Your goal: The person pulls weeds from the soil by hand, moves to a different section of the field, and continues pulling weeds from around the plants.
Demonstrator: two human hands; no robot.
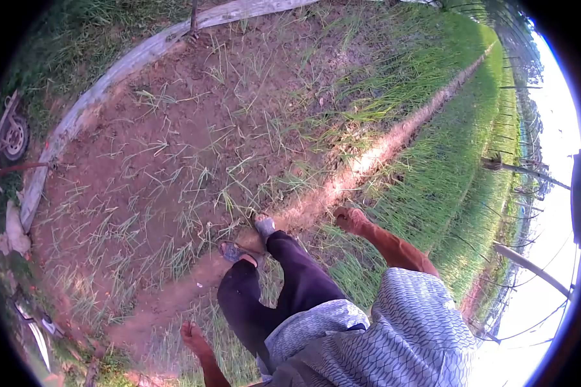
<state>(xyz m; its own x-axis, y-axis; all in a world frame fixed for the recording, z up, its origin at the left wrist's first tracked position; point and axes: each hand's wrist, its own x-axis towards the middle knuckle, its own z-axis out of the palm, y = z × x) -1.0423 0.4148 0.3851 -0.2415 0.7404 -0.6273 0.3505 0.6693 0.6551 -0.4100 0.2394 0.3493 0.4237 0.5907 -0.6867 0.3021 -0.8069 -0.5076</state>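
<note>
My left hand (pixel 193 337) hangs low beside my body, over thin green grass near the dirt path (pixel 394 138). Its fingers look loosely curled, and nothing shows in them. On the other side, my right hand (pixel 352 221) is held out from my body over the edge of the path. Its fingers are folded in, with nothing visible in the grip. Below me, my feet in dark sandals (pixel 265 226) stand on the path, one ahead of the other. Neither hand touches a plant.
A brown soil plot (pixel 168 148) with scattered green shoots lies ahead, bordered by a pale sheet (pixel 103 84). Dense green plants (pixel 432 187) grow along the path to the right. A wheel (pixel 15 137) stands at the far left. Wooden poles (pixel 529 264) rise at the right.
</note>
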